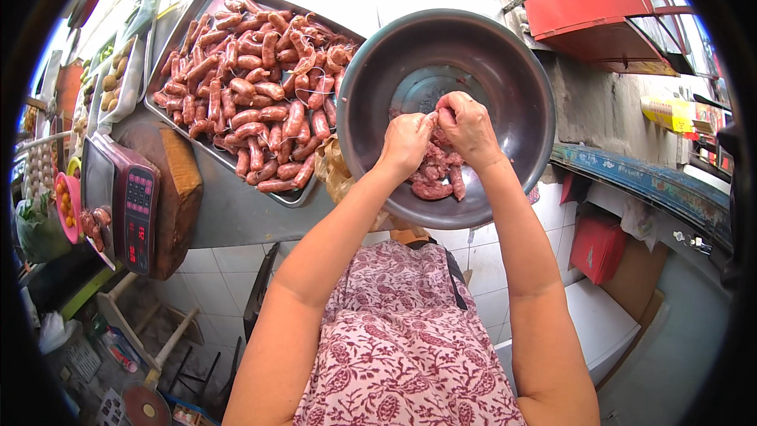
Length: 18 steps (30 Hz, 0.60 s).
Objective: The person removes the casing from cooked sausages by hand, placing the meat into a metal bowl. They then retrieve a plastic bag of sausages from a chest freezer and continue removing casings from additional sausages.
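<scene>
Over a large dark bowl [516,71], my left hand [406,143] and my right hand [469,128] meet with their fingertips pinched together. Whatever they grip is too small and covered to make out. Directly below them, raw sausages [432,189] lie in the bowl, reddish and moist, partly hidden by my hands and wrists. To the left, a metal tray [298,199] is heaped with many linked sausages [252,91], some with white string showing between them.
A red digital scale [139,197] stands left beside a round wooden block [175,197]. A crumpled brown bag [335,170] sits between tray and bowl. Further left are a pink bowl [68,213] and a tray of round produce [118,83]. A red metal box [583,0] stands back right.
</scene>
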Motion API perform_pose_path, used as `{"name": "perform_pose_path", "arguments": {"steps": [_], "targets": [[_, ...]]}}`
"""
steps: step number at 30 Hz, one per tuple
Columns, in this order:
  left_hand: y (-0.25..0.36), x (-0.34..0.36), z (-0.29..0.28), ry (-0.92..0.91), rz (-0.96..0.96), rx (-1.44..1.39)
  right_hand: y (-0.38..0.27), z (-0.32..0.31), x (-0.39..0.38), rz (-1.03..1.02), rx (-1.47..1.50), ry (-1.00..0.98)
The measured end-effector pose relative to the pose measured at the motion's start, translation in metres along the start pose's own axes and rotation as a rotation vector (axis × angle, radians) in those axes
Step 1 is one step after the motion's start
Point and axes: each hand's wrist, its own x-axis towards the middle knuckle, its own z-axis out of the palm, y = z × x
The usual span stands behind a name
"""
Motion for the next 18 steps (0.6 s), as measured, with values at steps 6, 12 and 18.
{"name": "perform_pose_path", "arguments": {"steps": [6,12,18], "targets": [[-0.008,-0.029,-0.001,-0.018,0.060,0.066,0.031,-0.037,0.012,0.130,-0.223,0.165],[-0.025,-0.034,0.004,-0.001,0.120,0.484,-0.009,-0.056,0.059,0.013,-0.027,0.195],[-0.031,-0.041,0.014,-0.295,-0.025,0.692,-0.076,0.009,0.135,-0.288,-0.017,0.187]]}}
